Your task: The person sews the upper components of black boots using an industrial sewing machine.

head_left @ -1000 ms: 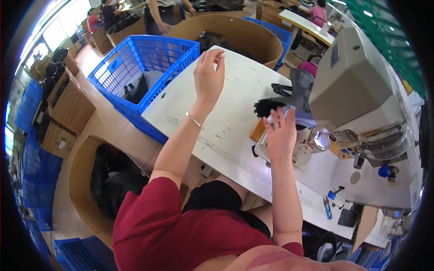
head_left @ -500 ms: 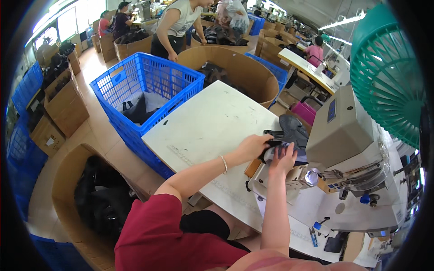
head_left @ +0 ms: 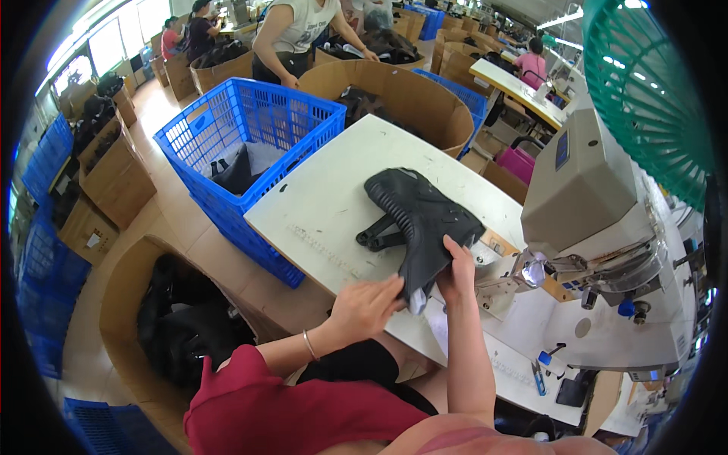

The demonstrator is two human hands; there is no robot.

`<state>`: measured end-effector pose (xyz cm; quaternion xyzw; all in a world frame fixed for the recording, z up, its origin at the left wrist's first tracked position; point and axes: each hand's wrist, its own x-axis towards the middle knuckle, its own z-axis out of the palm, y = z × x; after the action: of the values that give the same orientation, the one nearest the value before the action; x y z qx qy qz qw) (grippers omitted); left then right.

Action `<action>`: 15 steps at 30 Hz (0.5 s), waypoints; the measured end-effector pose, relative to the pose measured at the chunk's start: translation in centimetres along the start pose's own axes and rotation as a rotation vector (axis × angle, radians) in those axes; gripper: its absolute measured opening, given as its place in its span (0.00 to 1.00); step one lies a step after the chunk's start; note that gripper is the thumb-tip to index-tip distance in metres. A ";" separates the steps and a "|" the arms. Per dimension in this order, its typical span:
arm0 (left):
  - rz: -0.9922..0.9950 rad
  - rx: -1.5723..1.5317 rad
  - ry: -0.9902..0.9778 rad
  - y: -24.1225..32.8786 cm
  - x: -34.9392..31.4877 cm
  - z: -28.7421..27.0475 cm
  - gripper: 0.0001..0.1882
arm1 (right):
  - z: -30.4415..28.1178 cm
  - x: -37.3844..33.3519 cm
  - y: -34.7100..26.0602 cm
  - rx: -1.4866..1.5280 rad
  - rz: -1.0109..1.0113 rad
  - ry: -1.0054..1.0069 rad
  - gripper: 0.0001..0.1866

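Note:
A black boot upper (head_left: 426, 216) with a ribbed band and a strap lies over the white worktable (head_left: 326, 193), its open end toward me. My right hand (head_left: 457, 271) grips its right side, the thumb on top and the other fingers mostly hidden beneath. At the near edge, where some pale lining shows, my left hand (head_left: 368, 305) has its fingers stretched and pressed together. Their tips meet the upper's edge; the left thumb is hard to make out.
A grey sewing machine (head_left: 580, 186) stands at the right, below a green fan (head_left: 644, 98). Blue crates (head_left: 246, 201) adjoin the table's left side. Cardboard bins (head_left: 121, 326) hold dark pieces. Blue snips (head_left: 538, 378) lie at the near right. A person (head_left: 299, 34) stands beyond the crates.
The boot upper has come away from the sewing machine, leftward and nearer me, and now lies spread out. My left hand has drawn back toward me; the right has shifted slightly left.

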<state>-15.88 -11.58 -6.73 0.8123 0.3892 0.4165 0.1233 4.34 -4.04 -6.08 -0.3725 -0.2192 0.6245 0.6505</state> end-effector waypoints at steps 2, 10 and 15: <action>0.187 0.029 -0.060 0.8 -0.7 -1.4 0.19 | 0.8 -1.7 0.2 -0.125 0.028 -0.043 0.13; 0.183 0.343 0.075 2.3 4.7 -6.7 0.23 | 1.2 -10.1 -0.7 -0.337 0.156 -0.102 0.14; 0.018 0.517 -0.127 1.4 4.3 -5.8 0.30 | -2.6 -15.6 -1.3 -0.426 0.302 -0.182 0.16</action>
<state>-18.05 -10.06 0.13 0.8447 0.4672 0.2523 -0.0679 5.19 -19.70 -3.85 -0.4720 -0.3450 0.6851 0.4344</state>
